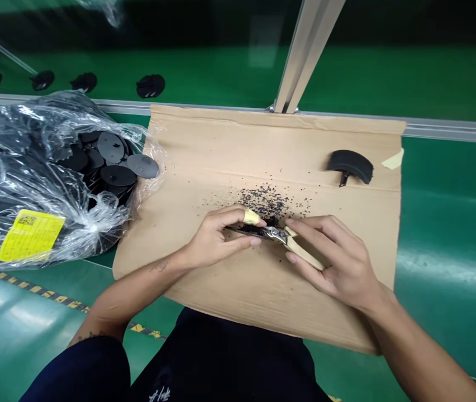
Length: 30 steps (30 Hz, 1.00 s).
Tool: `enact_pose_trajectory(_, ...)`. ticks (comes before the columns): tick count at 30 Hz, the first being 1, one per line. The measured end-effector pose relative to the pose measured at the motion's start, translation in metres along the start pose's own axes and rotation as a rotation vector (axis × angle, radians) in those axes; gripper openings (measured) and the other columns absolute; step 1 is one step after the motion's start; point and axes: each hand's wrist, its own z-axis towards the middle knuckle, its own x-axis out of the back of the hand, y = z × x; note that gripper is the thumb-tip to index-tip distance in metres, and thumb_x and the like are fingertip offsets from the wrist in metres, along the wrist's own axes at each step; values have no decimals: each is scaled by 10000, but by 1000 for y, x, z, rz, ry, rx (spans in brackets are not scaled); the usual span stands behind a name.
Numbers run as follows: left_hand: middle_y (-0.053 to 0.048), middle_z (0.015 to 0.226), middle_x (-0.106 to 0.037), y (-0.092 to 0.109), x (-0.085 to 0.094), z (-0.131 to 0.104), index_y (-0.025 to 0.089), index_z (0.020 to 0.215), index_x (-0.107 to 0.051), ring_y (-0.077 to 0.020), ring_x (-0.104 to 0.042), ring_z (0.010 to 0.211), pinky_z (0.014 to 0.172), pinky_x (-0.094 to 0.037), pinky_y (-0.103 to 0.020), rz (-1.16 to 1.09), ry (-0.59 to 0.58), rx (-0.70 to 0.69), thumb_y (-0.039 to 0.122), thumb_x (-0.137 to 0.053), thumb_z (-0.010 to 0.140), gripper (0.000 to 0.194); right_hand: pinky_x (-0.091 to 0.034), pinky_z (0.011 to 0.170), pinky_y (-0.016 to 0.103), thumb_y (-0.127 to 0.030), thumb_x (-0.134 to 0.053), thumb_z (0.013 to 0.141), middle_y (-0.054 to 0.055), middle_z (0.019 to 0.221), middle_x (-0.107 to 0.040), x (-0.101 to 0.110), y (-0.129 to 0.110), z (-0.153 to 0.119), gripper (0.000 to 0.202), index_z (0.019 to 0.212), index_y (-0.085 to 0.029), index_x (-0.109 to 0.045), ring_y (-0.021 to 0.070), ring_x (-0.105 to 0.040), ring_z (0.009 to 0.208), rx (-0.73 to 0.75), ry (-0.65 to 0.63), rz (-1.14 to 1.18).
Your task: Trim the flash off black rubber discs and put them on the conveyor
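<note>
My left hand (pixel 217 237), with yellow tape round one fingertip, pinches a thin black plastic part (pixel 252 229) above the cardboard sheet (pixel 221 290). Fingers of my right hand (pixel 338 259) are wrapped round cutting pliers (pixel 299 248) with pale handles. The metal jaws of the pliers meet the right end of the black part; whether they are closed on it is too small to tell. Just beyond my hands lies a scatter of small black bits (pixel 265 201) on the cardboard.
A clear plastic bag (pixel 32 167) of black discs (pixel 110 148), with a yellow label (pixel 32 235), stands at left. A curved black part (pixel 351 163) lies at the cardboard's back right. Behind, a metal post (pixel 305 56) rises from a rail; several black parts (pixel 151 86) sit beyond it.
</note>
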Motion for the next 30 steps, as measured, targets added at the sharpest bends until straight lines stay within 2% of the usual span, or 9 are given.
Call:
enact_pose_trajectory(7,-68,912,-783,0,2,1,174,999,-795,-150,-711,833,772,-563,-257,26,-2,-20,301,-806,848,198,-622,788,362,-238,-704,920,117,1133,-718,0,0,-3,538,1438,-267,-563,235,-721,947,-27,-35,11)
enact_pose_trajectory(15,-62,836,-776,-5,1,0,167,972,-806,-131,-691,733,675,-537,-237,-24,-16,-71,330,-803,851,203,-634,797,370,-199,-735,899,108,1135,-754,2,-4,-5,524,1402,-255,-601,236,-742,930,1,-25,-15)
enact_pose_trajectory(21,-64,887,-788,-5,-2,1,164,973,-797,-143,-733,805,753,-571,-234,-70,5,-11,344,-828,824,236,-642,837,366,-202,-724,909,116,1114,-739,-1,-5,-5,481,1375,-253,-614,237,-743,990,-84,-12,136)
enact_pose_trajectory(26,-69,933,-796,-3,0,2,170,1026,-792,-156,-745,849,793,-581,-249,-50,-18,3,352,-806,847,256,-639,821,376,-196,-730,899,125,1137,-733,-2,-2,-4,531,1407,-258,-590,242,-737,973,-70,26,54)
enact_pose_trajectory(30,-66,926,-794,-3,0,2,174,1027,-793,-151,-742,842,785,-583,-247,-32,-11,-24,347,-815,838,258,-638,835,372,-200,-733,894,133,1149,-728,-1,-3,-4,536,1408,-251,-589,243,-735,985,-58,42,83)
